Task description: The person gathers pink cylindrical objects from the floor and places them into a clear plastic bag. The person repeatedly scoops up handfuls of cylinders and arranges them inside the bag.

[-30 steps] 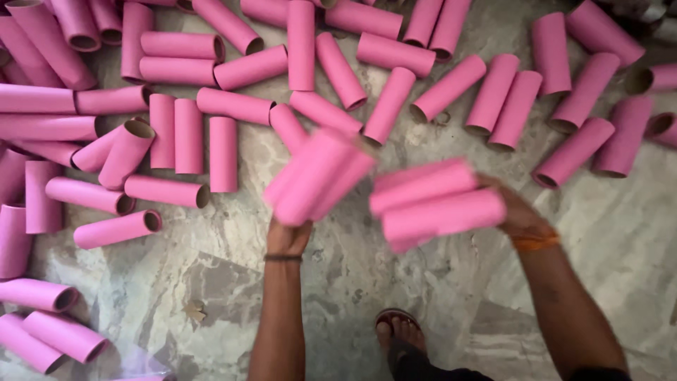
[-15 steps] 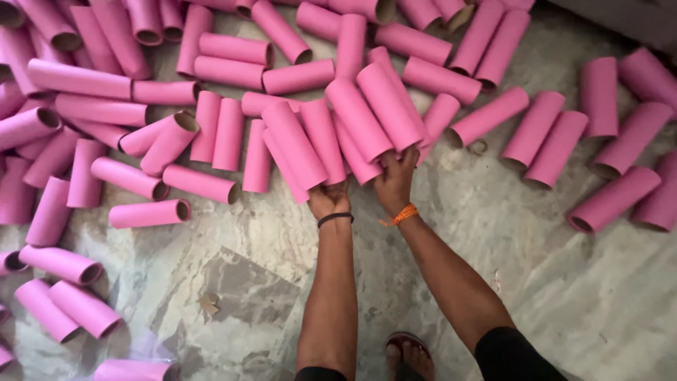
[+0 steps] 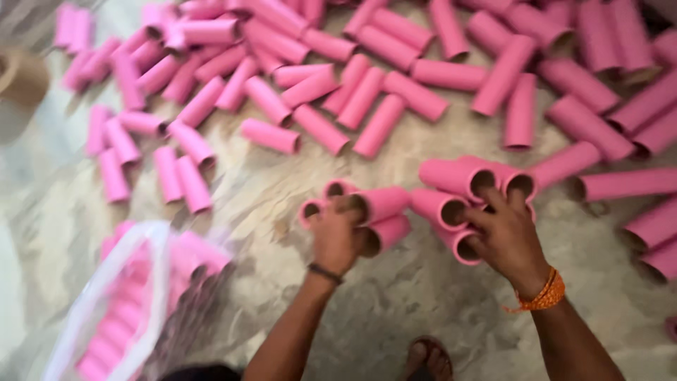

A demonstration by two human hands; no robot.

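- My left hand point(image 3: 337, 236) pinches a bundle of pink tubes point(image 3: 377, 212) above the floor point(image 3: 395, 296); my right hand point(image 3: 508, 236) clamps another bundle point(image 3: 458, 190).
- I judge both grips overfull: an outer tube may slip.
- A dropped tube would roll into the loose tubes point(image 3: 381, 106) far off, or toward the clear bag point(image 3: 120, 303) near left.

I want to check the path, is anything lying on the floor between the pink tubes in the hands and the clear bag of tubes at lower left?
Nothing visible does. The left hand and right hand each grip a bunch of pink tubes. Between them and the clear bag only bare stone floor shows; the loose tubes lie farther off.
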